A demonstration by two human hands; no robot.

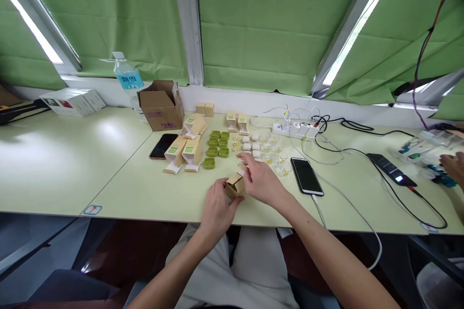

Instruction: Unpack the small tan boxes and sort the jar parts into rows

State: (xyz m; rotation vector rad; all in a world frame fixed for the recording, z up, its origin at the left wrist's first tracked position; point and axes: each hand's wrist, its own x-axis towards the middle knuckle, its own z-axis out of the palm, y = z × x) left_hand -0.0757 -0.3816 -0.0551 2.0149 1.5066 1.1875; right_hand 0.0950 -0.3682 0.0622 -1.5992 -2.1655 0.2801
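Near the table's front edge, my left hand (219, 205) is wrapped round a small open cardboard box (235, 187). My right hand (259, 178) is closed at the box's upper right, its fingers by a raised flap; anything pinched there is too small to name. Behind the hands stand several green trays (212, 152) in two columns. To their right are small yellow pieces (236, 143), white cylinders (247, 147) and clear cups (274, 140). Several open kraft boxes (192, 152) lie left of the trays, and two more (242, 124) stand behind.
A brown carton (161, 108), a water bottle (128, 79) and a black phone (164, 146) are at the left. Rightward are a charging phone (307, 176), a power strip (295, 130), loose cables and a power bank (391, 170). Another person's hand (453, 166) shows at the right edge.
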